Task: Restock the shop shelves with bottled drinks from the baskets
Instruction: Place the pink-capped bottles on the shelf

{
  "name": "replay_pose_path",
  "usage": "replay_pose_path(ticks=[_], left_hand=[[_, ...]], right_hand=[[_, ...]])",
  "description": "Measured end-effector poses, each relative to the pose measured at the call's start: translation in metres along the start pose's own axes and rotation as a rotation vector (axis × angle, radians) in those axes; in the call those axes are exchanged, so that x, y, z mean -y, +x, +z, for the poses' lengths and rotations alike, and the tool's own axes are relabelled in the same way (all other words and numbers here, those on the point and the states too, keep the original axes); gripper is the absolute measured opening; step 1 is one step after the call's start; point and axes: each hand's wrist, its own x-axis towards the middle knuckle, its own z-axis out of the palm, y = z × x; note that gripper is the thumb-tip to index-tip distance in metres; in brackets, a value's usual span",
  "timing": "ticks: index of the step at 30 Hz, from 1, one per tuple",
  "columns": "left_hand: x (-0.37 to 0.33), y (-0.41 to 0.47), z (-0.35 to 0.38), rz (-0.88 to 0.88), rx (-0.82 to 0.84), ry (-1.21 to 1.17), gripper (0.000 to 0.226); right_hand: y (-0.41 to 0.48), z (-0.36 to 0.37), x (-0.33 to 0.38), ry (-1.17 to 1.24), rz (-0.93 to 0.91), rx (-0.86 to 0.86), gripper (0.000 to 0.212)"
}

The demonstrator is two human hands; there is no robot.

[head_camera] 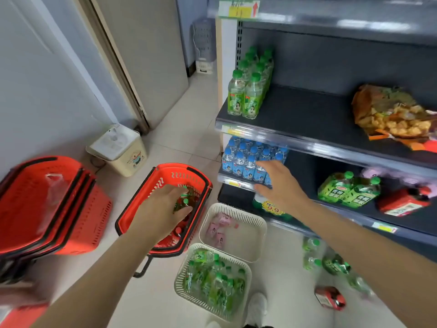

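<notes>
Even, bright indoor light, shadows soft and faint on the floor tiles (pixel 184 129). Glare streaks the shelf edge rail (pixel 314 145). Wide-angle distortion bends the verticals left of this rail; motion blur smears items right of and below it.

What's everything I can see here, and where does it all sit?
Green-cap bottles: two rows, upper shelf, left end.
Blue-cap bottles: many, middle shelf, left end.
Snack bags: orange, upper shelf, right.
Green packs: two, lower shelf.
Red basket: one, floor, holding bottles.
Stacked baskets: red, floor, far left.
White baskets: two, floor; farther holds pink packs, nearer green bottles.
Bin: cream, by the wall.
Loose bottles: green, floor, right.
Left hand: reaching into red basket.
Right hand: at the blue-cap bottles.
</notes>
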Motion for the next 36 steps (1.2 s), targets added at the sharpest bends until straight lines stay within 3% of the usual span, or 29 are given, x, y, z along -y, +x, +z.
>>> replay_pose_path(ticks=[11, 18, 22, 29, 36], left_hand=[[-0.010, 0.057, 0.143, -0.058, 0.279, -0.002, 0.045], [0.021, 0.090, 0.255, -0.072, 0.438, 0.038, 0.048], [0.050, 0.114, 0.326, -0.068, 0.520, 0.077, 0.050], [0.097, 0.146, 0.448, 0.047, 0.632, 0.199, 0.051], [0.131, 0.170, 0.565, 0.036, 0.643, 0.125, 0.053]], right_hand=[[0.044, 0.107, -0.120, -0.020, 0.116, 0.215, 0.057], [0.060, 0.210, -0.196, -0.065, 0.232, 0.349, 0.062], [0.065, 0.276, -0.231, -0.062, 0.307, 0.368, 0.070], [0.088, 0.388, -0.283, -0.103, 0.382, 0.380, 0.066], [0.120, 0.493, -0.335, -0.125, 0.361, 0.380, 0.069]])
